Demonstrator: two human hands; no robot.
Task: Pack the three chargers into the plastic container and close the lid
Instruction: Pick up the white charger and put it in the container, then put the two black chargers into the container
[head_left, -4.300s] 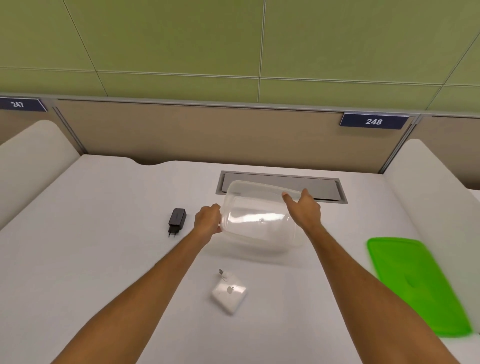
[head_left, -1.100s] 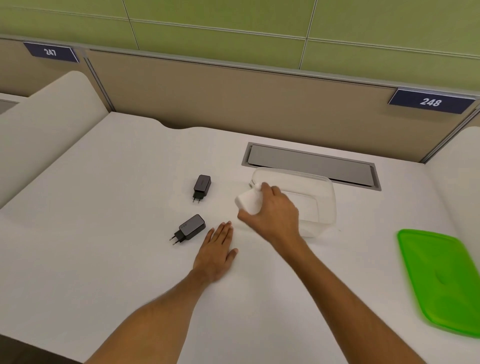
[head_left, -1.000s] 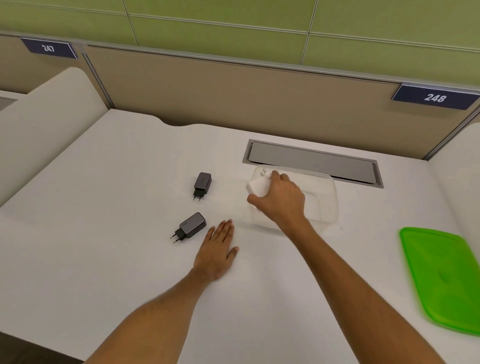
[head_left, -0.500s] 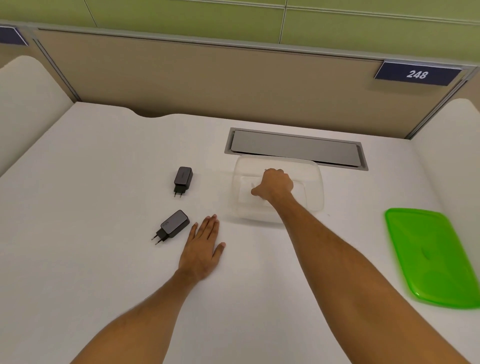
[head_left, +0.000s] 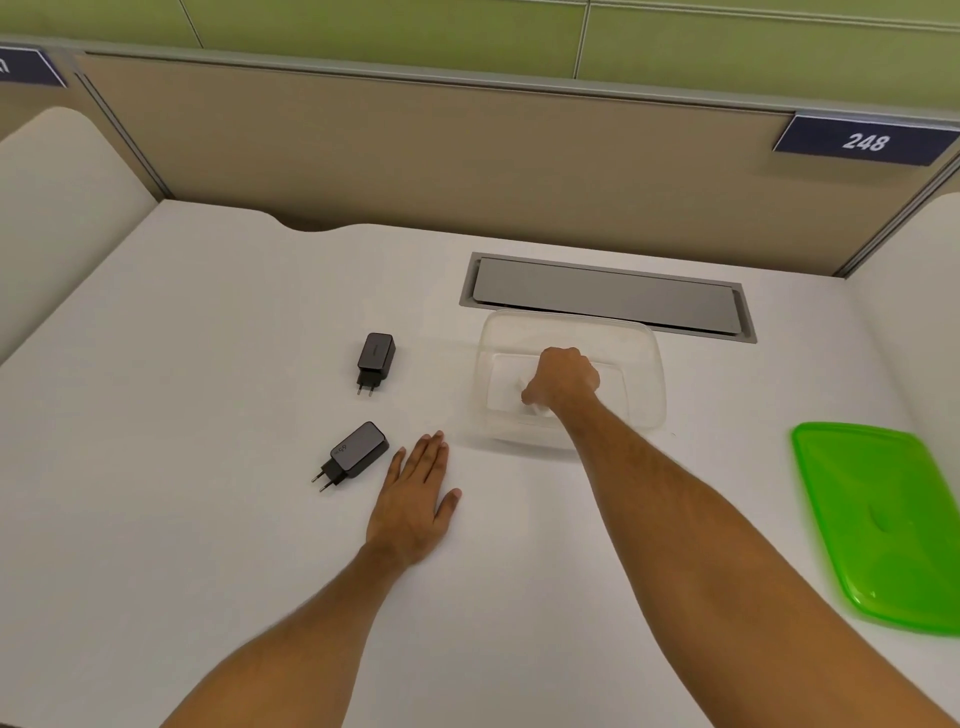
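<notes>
Just right of the frame's centre, the clear rectangular plastic container (head_left: 571, 332) stands open on the white desk (head_left: 208, 545), in front of a grey cable hatch (head_left: 605, 297). The person's right hand (head_left: 563, 382) is down inside it, fingers curled around a white charger (head_left: 531, 397) of which only a pale sliver shows beneath the knuckles; whether the fingers grip it or are letting go cannot be told. The left hand (head_left: 415, 499) lies flat and open on the desk at lower centre, holding nothing.

Two chargers remain outside. A dark grey two-pin charger (head_left: 358, 449) lies tilted just left of the left hand's fingertips, close but apart from them. A second black two-pin charger (head_left: 376, 358) lies further up the frame, left of the container, pins pointing toward the viewer. The bright green plastic lid (head_left: 878, 519) rests on the desk at the right edge of the frame, well apart from the container.

As a judgement, the task is about a third done: one charger is in or going in, two are yet to be packed, and the lid is not yet fitted. The nearer dark charger looks the easy next pick for the idle left hand.
</notes>
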